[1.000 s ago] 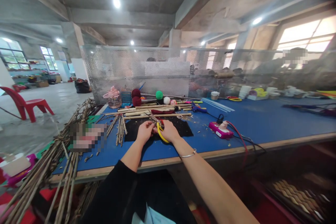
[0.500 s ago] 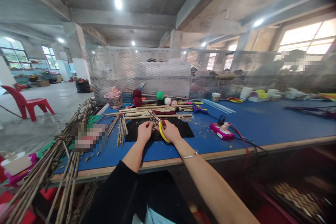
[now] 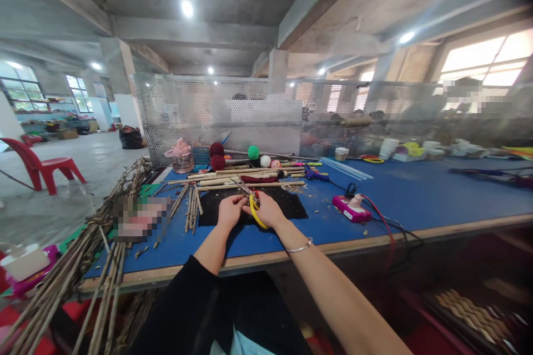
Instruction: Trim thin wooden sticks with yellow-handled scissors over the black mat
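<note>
Clasping yellow-handled cutters point(image 3: 254, 212), right hand point(image 3: 270, 212), left hand point(image 3: 230, 211), contents unclear (tiny)

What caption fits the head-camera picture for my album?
Right hand holds yellow-handled cutters, left hand close beside them, above a black mat on a blue table.

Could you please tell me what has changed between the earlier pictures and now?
Nothing clearly moved. The right hand still grips the yellow-handled cutters, the left hand stays at their blades, both over the black cloth; the sticks and pink device lie as before.
</note>
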`<state>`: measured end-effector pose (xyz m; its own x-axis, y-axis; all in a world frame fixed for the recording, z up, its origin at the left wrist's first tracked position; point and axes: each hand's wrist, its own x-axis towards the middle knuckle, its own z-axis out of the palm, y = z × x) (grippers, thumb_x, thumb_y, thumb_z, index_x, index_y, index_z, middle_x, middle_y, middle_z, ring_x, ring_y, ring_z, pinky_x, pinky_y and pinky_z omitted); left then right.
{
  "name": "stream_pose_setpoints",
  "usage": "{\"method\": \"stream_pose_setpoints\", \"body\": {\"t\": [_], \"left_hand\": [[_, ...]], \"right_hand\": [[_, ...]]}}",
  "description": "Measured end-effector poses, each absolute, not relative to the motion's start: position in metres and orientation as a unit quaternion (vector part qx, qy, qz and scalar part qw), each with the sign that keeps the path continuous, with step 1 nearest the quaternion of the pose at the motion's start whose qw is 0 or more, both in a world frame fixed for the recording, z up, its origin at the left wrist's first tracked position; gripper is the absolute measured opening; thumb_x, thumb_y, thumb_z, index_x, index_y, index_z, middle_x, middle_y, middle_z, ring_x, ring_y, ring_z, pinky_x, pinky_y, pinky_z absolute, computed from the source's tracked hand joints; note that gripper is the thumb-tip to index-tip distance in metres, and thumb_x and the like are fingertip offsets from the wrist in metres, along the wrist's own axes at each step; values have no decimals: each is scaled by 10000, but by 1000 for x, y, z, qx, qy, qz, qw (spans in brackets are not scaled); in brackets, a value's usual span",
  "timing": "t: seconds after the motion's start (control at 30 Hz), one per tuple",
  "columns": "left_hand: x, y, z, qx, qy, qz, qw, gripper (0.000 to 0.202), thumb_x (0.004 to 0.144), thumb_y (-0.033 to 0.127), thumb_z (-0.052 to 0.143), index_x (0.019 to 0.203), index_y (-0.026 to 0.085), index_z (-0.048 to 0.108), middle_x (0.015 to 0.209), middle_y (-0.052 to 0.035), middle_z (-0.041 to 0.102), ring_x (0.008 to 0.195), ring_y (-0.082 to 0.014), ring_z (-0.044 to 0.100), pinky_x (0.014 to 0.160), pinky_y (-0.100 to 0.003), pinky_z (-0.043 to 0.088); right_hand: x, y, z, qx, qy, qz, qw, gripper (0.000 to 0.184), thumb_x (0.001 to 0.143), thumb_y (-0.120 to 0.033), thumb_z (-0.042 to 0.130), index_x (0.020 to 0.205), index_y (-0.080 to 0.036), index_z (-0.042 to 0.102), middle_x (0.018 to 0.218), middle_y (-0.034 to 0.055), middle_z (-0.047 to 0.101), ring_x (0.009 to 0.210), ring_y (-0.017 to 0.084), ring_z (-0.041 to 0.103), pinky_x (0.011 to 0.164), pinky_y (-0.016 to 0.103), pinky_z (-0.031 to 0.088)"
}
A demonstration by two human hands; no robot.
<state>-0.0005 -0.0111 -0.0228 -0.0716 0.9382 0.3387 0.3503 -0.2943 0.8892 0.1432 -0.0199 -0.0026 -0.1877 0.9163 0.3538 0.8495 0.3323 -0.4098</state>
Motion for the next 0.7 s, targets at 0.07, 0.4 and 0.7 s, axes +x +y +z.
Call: {"method": "stream_pose_setpoints", "body": {"t": [0.07,0.4,0.7], "left_hand": [[1,-11,-23,606,522,515,308,257,697,307,566,856,140,679,682,-39,658,531,-112,547,504,-213,427],[4,-16,-17,554,535,532,353,279,684,278,601,900,113,663,738,-61,664,522,-100,543,454,-202,443],[2,-17,-16,567,559,509,327,236,696,274,589,867,135,675,727,-49,668,508,-95,549,457,-199,453]], "right_hand": [[144,-20,-3,-583,-765,58,267,499,670,-533,559,1029,-196,479,989,61,581,894,198,557,714,258,386],[142,-23,2,-630,-744,56,214,552,640,-660,495,931,-190,489,885,83,620,826,229,590,646,275,385],[142,-26,6,-648,-735,47,196,558,629,-683,475,889,-192,521,880,89,627,821,236,595,649,284,405]]}}
